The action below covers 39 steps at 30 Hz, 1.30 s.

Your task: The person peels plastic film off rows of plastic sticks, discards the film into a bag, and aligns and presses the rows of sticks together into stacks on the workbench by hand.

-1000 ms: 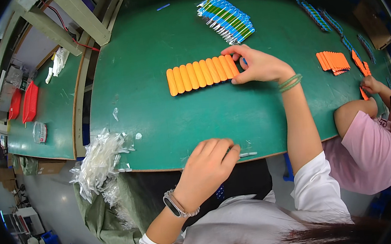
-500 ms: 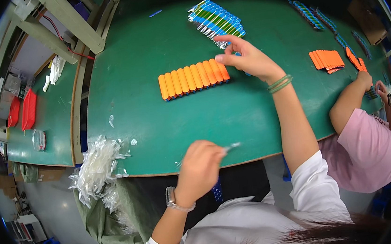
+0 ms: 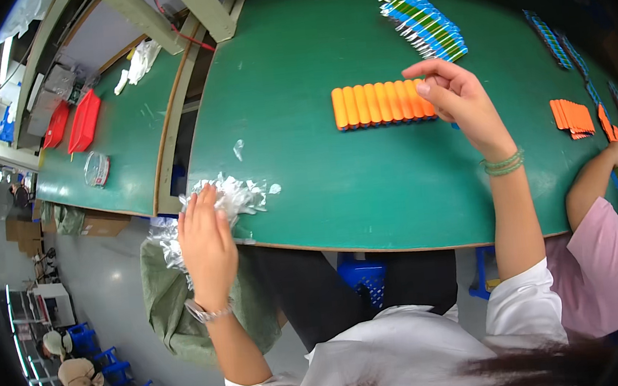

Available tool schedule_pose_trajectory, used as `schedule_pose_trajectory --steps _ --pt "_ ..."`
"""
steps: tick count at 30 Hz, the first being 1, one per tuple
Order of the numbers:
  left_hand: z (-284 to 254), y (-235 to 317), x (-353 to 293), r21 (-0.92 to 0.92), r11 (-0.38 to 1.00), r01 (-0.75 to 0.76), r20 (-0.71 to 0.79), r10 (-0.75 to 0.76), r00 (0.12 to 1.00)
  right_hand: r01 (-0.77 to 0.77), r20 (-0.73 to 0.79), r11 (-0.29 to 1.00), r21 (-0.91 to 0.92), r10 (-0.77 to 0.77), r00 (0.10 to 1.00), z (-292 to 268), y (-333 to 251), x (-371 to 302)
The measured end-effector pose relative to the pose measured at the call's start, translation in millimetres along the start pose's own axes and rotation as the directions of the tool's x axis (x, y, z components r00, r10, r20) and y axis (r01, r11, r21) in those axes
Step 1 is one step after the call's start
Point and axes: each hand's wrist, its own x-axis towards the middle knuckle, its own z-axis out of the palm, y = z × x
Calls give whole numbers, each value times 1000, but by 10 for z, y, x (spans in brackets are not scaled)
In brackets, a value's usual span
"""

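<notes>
My left hand [image 3: 209, 251] lies with its fingers stretched over a heap of clear, crinkled plastic wrappers [image 3: 246, 199] at the table's near left edge. Nothing shows in its grip, though its palm is hidden. My right hand [image 3: 460, 100] hovers at the right end of a neat row of orange, round-ended sticks [image 3: 375, 105] with blue undersides. Its thumb and forefinger are apart with nothing between them; the other fingers curl out of sight. A small bit of blue shows just below that hand. Beyond it lies a fanned stack of blue-and-green wrapped packets [image 3: 423, 26].
A green-grey sack [image 3: 179, 310] hangs at the table edge under the wrappers. Red trays [image 3: 84, 121] and a clear round tub [image 3: 97, 169] stand on the left table. At right, a co-worker in a pink sleeve [image 3: 603, 269] reaches toward orange pieces [image 3: 572, 117].
My left hand has gone left from the table's front edge to the wrapper heap, its pinch on a clear strip opened. The view has turned left; my right hand stays near the row's end.
</notes>
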Motion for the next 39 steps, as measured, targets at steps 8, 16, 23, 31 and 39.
schedule_pose_trajectory --steps 8,16,23,31,39 --pt "-233 -211 -361 -672 728 -137 -481 -288 828 -78 15 990 -117 80 997 116 61 1" --pt "94 -131 -829 -933 -359 30 316 -775 548 -38 83 990 -132 49 995 214 110 42" --pt "274 94 -282 -1000 20 -2 -17 -808 588 -35 68 982 -184 48 997 217 286 67" --pt "7 405 -61 -879 472 70 -273 -618 737 17 109 958 -288 15 994 252 218 22" --pt "50 850 -82 -266 907 -328 -376 216 901 -22 37 997 -73 25 999 256 118 7"
